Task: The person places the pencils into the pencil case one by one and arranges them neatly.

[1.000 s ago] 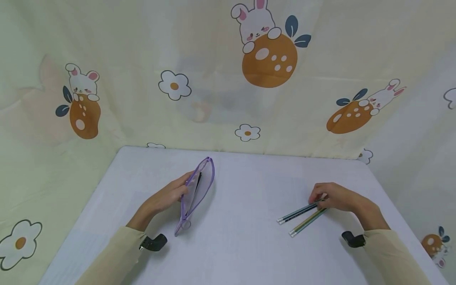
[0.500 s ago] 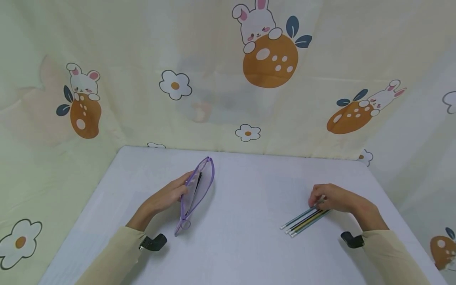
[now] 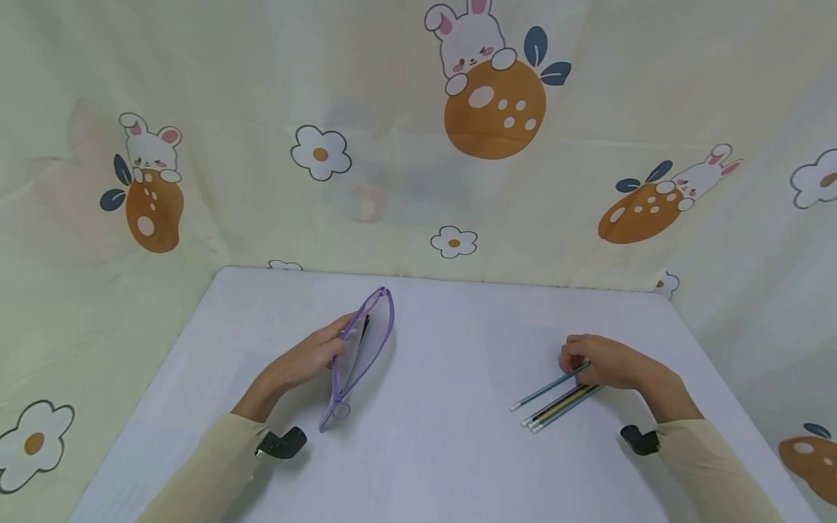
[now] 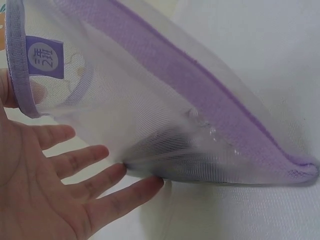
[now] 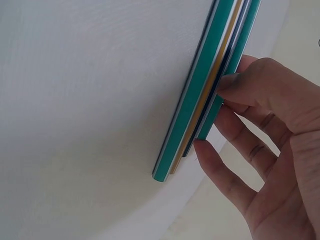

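Observation:
My left hand point(image 3: 307, 363) holds a purple-edged mesh zip pouch point(image 3: 375, 347) upright at its left side, the thumb on the rim. The pouch's mouth gapes, and a slim dark thing point(image 3: 359, 349) shows inside. In the left wrist view, fingers point(image 4: 85, 160) spread along the mesh wall, with a blurred dark shape behind it. On the right, my right hand point(image 3: 604, 361) pinches a teal pencil point(image 3: 546, 393) between thumb and fingers. Right beside it several more striped pencils point(image 3: 564, 407) lie together, teal, gold and dark blue, their far ends under the hand.
A white table point(image 3: 445, 407) bears everything. Behind and beside it hangs a cream curtain point(image 3: 392, 94) printed with rabbits and flowers. A black wrist camera point(image 3: 282, 443) sits by the left sleeve, another black camera point(image 3: 639, 440) by the right.
The pencils, first in two separate groups, came together side by side; now one teal pencil lies apart from the rest. My right hand has shifted slightly left. The left hand and pouch stay put.

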Demonstrator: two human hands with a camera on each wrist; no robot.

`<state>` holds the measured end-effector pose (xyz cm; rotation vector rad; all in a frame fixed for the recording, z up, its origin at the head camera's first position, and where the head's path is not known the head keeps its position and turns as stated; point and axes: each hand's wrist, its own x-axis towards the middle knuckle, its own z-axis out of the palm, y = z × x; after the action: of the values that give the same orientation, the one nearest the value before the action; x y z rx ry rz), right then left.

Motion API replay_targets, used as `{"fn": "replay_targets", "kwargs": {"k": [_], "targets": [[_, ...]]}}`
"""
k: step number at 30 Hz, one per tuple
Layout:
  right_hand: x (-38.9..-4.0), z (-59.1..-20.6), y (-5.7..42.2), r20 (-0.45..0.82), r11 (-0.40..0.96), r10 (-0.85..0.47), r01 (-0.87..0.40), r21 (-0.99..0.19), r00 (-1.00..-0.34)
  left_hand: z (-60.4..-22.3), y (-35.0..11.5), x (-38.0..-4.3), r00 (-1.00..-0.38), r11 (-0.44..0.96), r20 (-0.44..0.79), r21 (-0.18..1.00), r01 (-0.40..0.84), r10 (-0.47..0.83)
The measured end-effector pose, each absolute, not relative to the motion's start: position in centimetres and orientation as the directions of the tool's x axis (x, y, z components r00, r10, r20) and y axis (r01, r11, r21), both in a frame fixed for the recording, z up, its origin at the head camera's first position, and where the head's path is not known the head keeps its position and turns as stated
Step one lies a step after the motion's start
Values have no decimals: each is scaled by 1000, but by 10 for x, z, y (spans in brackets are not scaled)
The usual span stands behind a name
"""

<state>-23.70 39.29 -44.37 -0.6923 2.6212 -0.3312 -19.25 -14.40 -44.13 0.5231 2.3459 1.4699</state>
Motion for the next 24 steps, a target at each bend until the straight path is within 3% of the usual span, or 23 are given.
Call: {"fn": "replay_targets", "kwargs": {"k": [10,16,24], "targets": [[-235,-438,383,-303,852,-523,-482,-202,-797,-442,-145,-194,-877,387,-63,911,144,476],[-235,-433,379,-295,851,-525,-490,-189,-798,-441,-146,-193,-878,392,-64,908,145,474],[-239,-426,378,-189,797,-604,-584,-157,-774,-440,-147,-193,-877,384,-63,912,144,477]]}}
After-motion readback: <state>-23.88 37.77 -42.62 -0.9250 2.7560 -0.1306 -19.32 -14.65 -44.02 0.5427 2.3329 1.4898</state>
